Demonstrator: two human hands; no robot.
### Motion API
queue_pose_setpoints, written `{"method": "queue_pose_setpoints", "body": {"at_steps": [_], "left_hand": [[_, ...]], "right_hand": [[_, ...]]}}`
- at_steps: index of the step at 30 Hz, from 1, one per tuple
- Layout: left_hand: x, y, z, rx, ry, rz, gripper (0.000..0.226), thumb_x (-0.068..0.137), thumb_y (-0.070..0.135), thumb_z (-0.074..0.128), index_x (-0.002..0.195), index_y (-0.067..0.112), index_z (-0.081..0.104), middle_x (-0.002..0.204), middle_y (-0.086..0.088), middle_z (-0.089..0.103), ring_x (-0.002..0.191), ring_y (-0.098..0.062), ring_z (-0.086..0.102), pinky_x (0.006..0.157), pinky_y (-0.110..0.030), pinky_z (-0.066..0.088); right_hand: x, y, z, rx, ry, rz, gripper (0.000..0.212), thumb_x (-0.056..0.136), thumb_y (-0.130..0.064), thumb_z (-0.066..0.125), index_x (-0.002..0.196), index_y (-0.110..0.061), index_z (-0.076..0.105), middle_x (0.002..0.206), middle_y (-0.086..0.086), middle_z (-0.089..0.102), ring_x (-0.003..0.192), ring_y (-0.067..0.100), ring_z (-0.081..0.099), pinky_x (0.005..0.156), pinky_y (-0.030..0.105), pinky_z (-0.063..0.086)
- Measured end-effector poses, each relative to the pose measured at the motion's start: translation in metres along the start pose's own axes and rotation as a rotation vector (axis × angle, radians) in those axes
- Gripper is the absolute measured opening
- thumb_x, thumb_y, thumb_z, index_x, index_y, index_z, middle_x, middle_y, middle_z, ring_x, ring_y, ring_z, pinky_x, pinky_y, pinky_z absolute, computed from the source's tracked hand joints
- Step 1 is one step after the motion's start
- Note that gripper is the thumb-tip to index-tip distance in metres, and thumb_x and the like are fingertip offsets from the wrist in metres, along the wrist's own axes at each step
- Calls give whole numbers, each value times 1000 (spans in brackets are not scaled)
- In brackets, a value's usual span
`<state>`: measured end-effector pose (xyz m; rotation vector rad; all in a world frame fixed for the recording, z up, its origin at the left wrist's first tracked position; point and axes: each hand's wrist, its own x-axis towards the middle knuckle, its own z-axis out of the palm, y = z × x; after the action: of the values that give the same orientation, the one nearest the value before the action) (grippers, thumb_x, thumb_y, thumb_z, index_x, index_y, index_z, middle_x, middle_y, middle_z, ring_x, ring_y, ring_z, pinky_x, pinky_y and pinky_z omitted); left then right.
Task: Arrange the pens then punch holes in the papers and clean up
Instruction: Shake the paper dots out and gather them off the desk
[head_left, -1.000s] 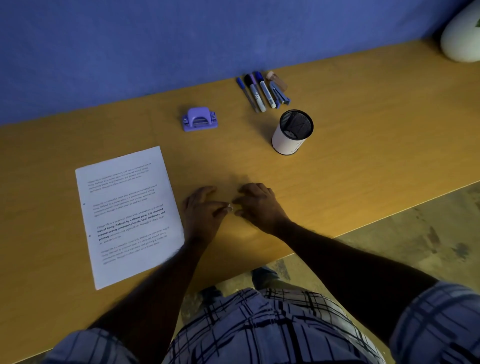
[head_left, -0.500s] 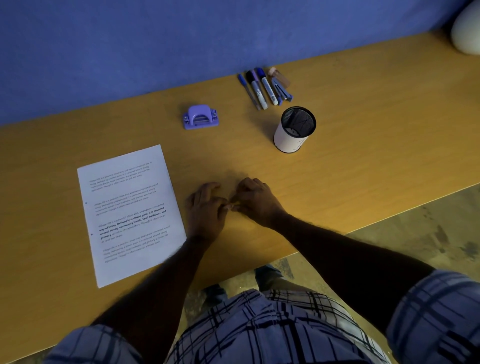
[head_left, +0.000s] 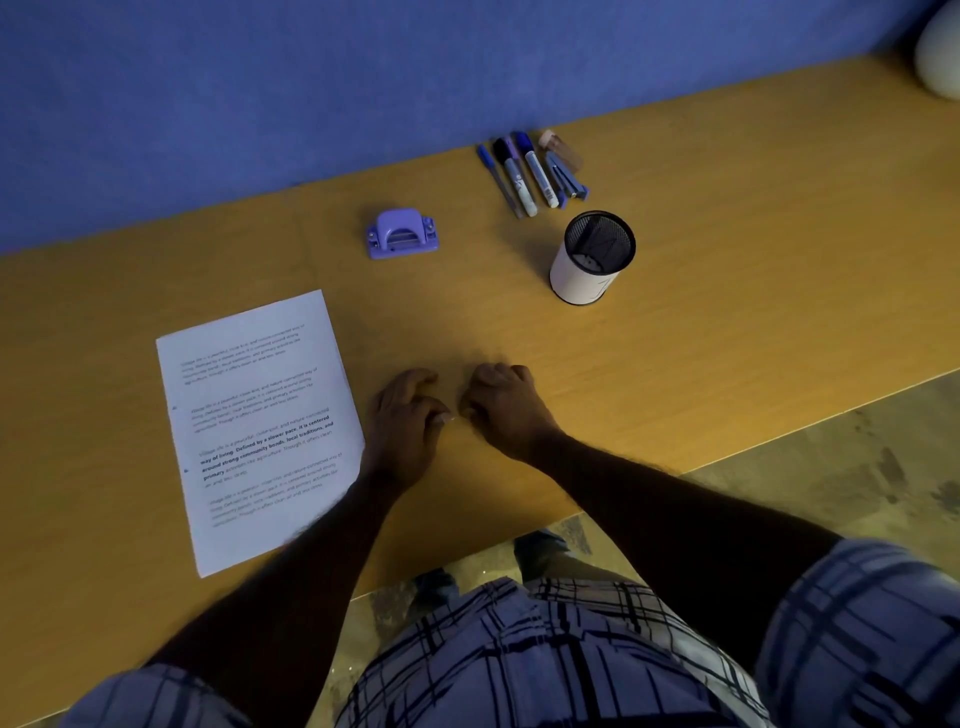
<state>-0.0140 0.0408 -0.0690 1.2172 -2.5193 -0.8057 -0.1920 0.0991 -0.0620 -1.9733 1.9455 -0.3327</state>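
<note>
**Blue wall, amber table**

The table (head_left: 727, 322) is orange-yellow wood grain and the wall (head_left: 311, 78) plain blue. The hole punch (head_left: 402, 239) is lilac. The cup (head_left: 582, 278) is white outside, black mesh inside. The papers (head_left: 254, 426) are white with black print. The pens (head_left: 519, 174) have blue and black caps, one perhaps purple. The shirt (head_left: 545, 654) is pale plaid.
</note>
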Motion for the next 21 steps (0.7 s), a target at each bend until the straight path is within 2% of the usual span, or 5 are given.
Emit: {"method": "queue_pose_setpoints", "body": {"at_steps": [9, 12, 15, 17, 21], "left_hand": [[8, 7, -7, 9, -29, -50, 12, 90, 20, 61, 92, 14, 71, 131, -6, 54, 129, -24, 44, 106, -40, 29], [15, 7, -12, -26, 5, -79, 12, 89, 17, 62, 96, 11, 71, 127, -6, 57, 124, -24, 48, 105, -41, 31], [26, 12, -18, -90, 27, -89, 14, 90, 15, 62, 98, 6, 70, 121, -8, 61, 116, -24, 54, 103, -44, 38], [37, 22, -22, -182, 11, -83, 17, 92, 14, 61, 101, 2, 68, 114, -12, 63, 109, -24, 57, 98, -43, 45], [65, 56, -33, -467, -24, -151, 16, 94, 17, 58, 104, 7, 66, 106, -8, 64, 99, -16, 59, 81, -15, 46]], "right_hand": [[0, -9, 3, -190, -96, 39, 30, 93, -27, 53, 117, -9, 57, 120, 13, 51, 110, 30, 49, 94, 47, 37], [0, -4, -5, 15, -78, 197, 26, 96, -24, 47, 116, -10, 56, 121, 12, 49, 113, 29, 46, 96, 47, 34], [0, 5, -21, 301, -53, 350, 20, 99, -19, 42, 106, -7, 56, 111, 10, 51, 106, 26, 49, 94, 47, 36], [-1, 10, -35, 475, -15, 410, 17, 100, -15, 44, 105, -4, 56, 109, 13, 54, 101, 25, 50, 89, 40, 39], [-2, 14, -71, 831, 134, 472, 12, 99, -9, 48, 94, -5, 58, 92, 10, 55, 86, 20, 51, 78, 33, 40]]}}
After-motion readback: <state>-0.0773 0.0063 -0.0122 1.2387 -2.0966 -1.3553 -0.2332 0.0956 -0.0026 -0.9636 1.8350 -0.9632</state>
